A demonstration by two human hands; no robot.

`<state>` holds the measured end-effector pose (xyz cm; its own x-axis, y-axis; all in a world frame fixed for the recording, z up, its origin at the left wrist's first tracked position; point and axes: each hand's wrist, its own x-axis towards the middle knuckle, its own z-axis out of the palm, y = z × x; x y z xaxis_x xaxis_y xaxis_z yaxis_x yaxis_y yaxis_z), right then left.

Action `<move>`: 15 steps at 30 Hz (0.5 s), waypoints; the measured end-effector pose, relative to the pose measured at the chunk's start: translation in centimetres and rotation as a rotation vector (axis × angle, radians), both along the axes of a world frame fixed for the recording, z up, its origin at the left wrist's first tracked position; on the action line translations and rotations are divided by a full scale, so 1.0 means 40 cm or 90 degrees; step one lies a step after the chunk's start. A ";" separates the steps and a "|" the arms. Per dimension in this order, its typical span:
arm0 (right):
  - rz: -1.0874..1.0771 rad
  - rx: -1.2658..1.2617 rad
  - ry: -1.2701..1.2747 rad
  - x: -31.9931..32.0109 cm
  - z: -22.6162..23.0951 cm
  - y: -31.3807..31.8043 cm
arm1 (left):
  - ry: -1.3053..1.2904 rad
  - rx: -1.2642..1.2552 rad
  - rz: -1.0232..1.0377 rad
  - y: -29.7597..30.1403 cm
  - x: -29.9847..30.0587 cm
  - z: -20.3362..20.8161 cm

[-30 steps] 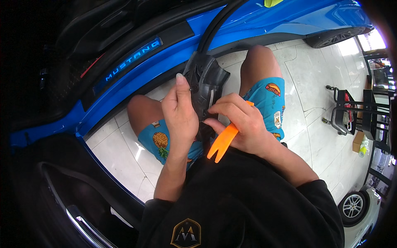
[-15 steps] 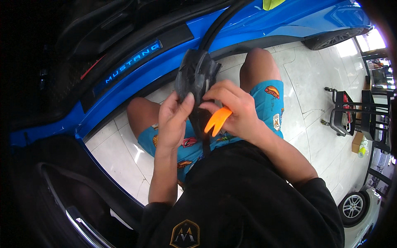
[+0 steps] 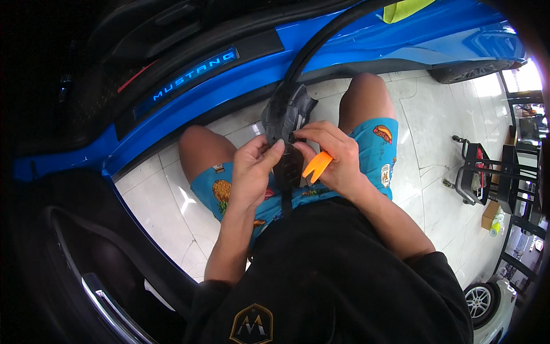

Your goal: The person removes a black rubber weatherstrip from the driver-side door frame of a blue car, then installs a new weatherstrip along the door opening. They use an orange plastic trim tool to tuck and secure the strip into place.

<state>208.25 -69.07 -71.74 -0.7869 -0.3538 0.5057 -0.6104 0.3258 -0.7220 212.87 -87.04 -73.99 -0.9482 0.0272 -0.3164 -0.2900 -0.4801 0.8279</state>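
A long black rubber seal strip (image 3: 312, 49) curves down from the car's door opening to my hands, between my knees. My left hand (image 3: 252, 172) is closed, pinching the strip between thumb and fingers. Close beside it, my right hand (image 3: 338, 152) has its thumb and index finger at the same strip. An orange forked pry tool (image 3: 317, 167) is tucked in my right hand, its split end sticking out toward my lap. Just beyond the fingertips is a grey and black shape (image 3: 301, 106), possibly a shoe, partly covered by the strip.
The blue car's sill (image 3: 252, 69) with a lit plate runs ahead of me. An open door (image 3: 86, 241) stands at my left. A yellow-green cloth (image 3: 404, 10) lies on the bodywork. To the right are a black wheeled cart (image 3: 474, 169), a cardboard box (image 3: 490, 214) and a white car (image 3: 492, 312).
Both hands have shifted slightly down and right in the picture, still together at the strip. The orange tool has turned a little in my right hand. The car also appears slightly shifted to the right.
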 end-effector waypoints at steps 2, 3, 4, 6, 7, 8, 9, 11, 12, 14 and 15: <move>0.004 0.000 0.012 -0.002 -0.001 0.003 | 0.000 0.007 0.008 0.007 0.000 0.004; 0.006 0.001 0.023 -0.003 -0.006 0.004 | 0.000 0.011 0.012 0.011 -0.001 0.007; 0.009 0.002 0.034 -0.004 -0.009 0.006 | 0.006 0.003 0.017 0.014 -0.002 0.009; 0.009 0.023 0.038 -0.001 -0.001 0.011 | 0.017 -0.014 0.027 0.020 -0.006 0.016; 0.009 0.033 0.040 0.001 0.001 0.013 | 0.032 -0.020 0.036 0.025 -0.009 0.020; 0.005 0.036 0.039 0.003 -0.001 0.014 | 0.046 -0.026 0.045 0.032 -0.012 0.024; 0.002 0.039 0.037 0.004 -0.002 0.015 | 0.061 -0.032 0.055 0.039 -0.014 0.026; -0.010 0.035 0.033 0.004 -0.005 0.017 | 0.083 -0.076 0.065 0.049 -0.012 0.018; -0.017 0.028 0.029 0.003 -0.008 0.016 | 0.094 -0.097 0.070 0.053 -0.012 0.015; -0.020 0.029 0.025 0.000 -0.006 0.017 | 0.102 -0.111 0.077 0.058 -0.011 0.016; -0.014 0.036 0.025 -0.002 0.000 0.019 | 0.106 -0.118 0.080 0.058 -0.011 0.016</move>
